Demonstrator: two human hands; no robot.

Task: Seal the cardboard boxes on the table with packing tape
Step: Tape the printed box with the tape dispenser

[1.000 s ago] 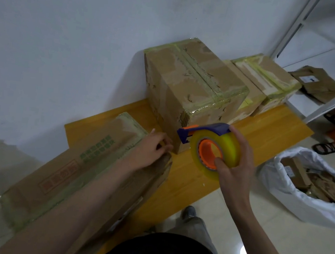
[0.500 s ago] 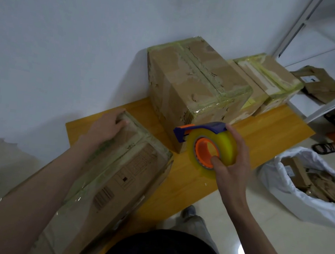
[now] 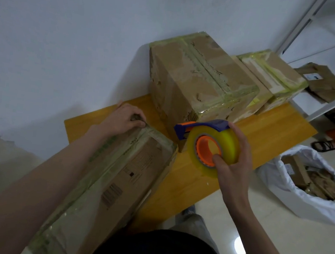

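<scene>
**Long box steadied, tape roll poised above the surface**

The left hand grips the far end of the long, flat brown cardboard box lying along the left of the yellow wooden surface, its fingers curled over the far corner. The right hand holds the roll of clear yellowish packing tape on its orange-and-blue dispenser in the air, just beside the box's right edge; the fingers wrap the roll and the thumb sits inside the orange core.

To do this step well, I would keep the far end pinned, bring the blue cutter edge down onto the far corner, press the tape end firmly there, then draw straight along the seam.

Compared with half a second ago, the left hand has slid slightly further over the far corner, while the roll has barely moved. Two taped brown boxes stand behind.
</scene>
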